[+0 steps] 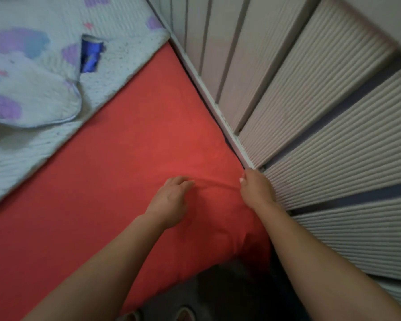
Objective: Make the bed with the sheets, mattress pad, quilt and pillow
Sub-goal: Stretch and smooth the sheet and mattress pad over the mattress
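A red sheet (130, 158) covers the mattress across the middle of the view. My left hand (171, 200) lies on it near the bed's corner, fingers curled against a fold in the cloth. My right hand (256, 188) grips the sheet's edge at the gap beside the ribbed bed frame (329, 144). A taut crease runs between the two hands. At the upper left a white quilted pad with purple and blue patches (33, 84) lies bunched on the sheet, one corner folded over.
A dark blue object (90, 55) pokes out from under the quilted pad's fold. White ribbed slats and panels line the right side. Dark floor (218, 295) and feet (185, 313) show at the bottom, past the mattress corner.
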